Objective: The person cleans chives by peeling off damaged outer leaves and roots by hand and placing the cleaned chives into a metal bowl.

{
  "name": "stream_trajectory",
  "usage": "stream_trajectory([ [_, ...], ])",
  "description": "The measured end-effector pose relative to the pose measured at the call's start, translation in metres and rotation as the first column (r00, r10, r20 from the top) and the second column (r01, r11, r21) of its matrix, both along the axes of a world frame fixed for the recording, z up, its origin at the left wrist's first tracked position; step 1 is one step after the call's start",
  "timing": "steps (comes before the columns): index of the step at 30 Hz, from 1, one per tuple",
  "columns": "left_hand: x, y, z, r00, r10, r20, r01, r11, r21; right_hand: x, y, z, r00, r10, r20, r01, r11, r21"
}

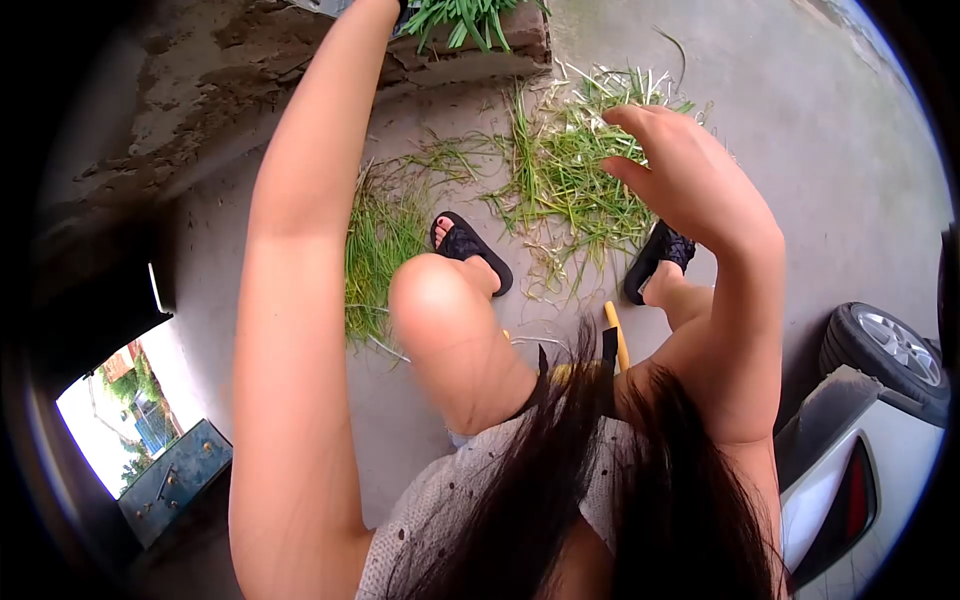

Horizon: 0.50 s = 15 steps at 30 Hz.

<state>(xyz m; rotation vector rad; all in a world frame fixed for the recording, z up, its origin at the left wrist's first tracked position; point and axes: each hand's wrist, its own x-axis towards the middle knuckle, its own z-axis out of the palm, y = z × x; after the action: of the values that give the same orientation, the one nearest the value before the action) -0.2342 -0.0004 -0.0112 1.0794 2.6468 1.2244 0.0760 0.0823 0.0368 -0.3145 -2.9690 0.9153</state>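
Observation:
My left arm stretches up past the top edge, where a dark band shows at the wrist; the hand itself is out of the picture. Beside that wrist lies a bunch of long, flat green leaves (465,18), like chives, on a brick ledge (480,65). My right hand (685,170) hovers over the right side of a pile of loose grass-like stalks and trimmings (575,165) on the floor. Its thumb and forefinger are apart with nothing visible between them; the other fingers are partly hidden.
A second heap of green stalks (385,240) lies near my left foot in a black sandal (470,255). I sit low above a yellow bar (617,335). On the right are a wheel (890,345) and a silver car part with a red lamp (850,500).

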Motion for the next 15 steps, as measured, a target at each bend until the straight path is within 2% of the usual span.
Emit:
stream_trajectory([
  [3,0.065,-0.112,-0.117,1.0,-0.002,0.021,0.003,0.999,-0.043,-0.002,-0.002,-0.005,0.994,0.03,0.106,-0.026,0.999,-0.037],
  [4,0.094,-0.154,-0.147,0.971,0.126,0.202,-0.096,0.984,-0.152,-0.005,-0.005,-0.007,0.987,0.038,0.159,-0.03,0.998,-0.048],
  [5,0.122,-0.199,-0.189,0.868,0.274,0.413,-0.227,0.961,-0.161,-0.005,-0.008,-0.009,0.983,0.028,0.181,-0.023,0.999,-0.029],
  [6,0.161,-0.225,-0.186,0.541,0.402,0.738,-0.412,0.892,-0.185,-0.008,-0.011,-0.012,0.977,0.033,0.211,-0.025,0.999,-0.041],
  [7,0.186,-0.277,-0.241,0.335,0.392,0.857,-0.488,0.85,-0.198,-0.01,-0.015,-0.014,0.97,0.039,0.242,-0.028,0.998,-0.052],
  [8,0.216,-0.291,-0.238,-0.064,0.536,0.841,-0.574,0.67,-0.471,-0.012,-0.02,-0.017,0.961,0.042,0.273,-0.026,0.998,-0.061],
  [9,0.247,-0.315,-0.255,-0.212,0.436,0.875,-0.587,0.659,-0.47,-0.015,-0.024,-0.021,0.952,0.058,0.3,-0.052,0.998,-0.029],
  [11,0.29,-0.346,-0.31,-0.591,0.25,0.767,-0.593,0.51,-0.623,-0.02,-0.032,-0.031,0.935,0.102,0.341,-0.097,0.995,-0.033],
  [14,0.304,-0.334,-0.345,-0.594,-0.224,0.772,-0.753,0.492,-0.437,-0.032,-0.041,-0.048,0.903,0.117,0.413,-0.103,0.993,-0.054],
  [15,0.281,-0.302,-0.306,-0.485,-0.097,0.869,-0.743,0.569,-0.351,-0.036,-0.042,-0.056,0.892,0.112,0.439,-0.096,0.994,-0.06],
])
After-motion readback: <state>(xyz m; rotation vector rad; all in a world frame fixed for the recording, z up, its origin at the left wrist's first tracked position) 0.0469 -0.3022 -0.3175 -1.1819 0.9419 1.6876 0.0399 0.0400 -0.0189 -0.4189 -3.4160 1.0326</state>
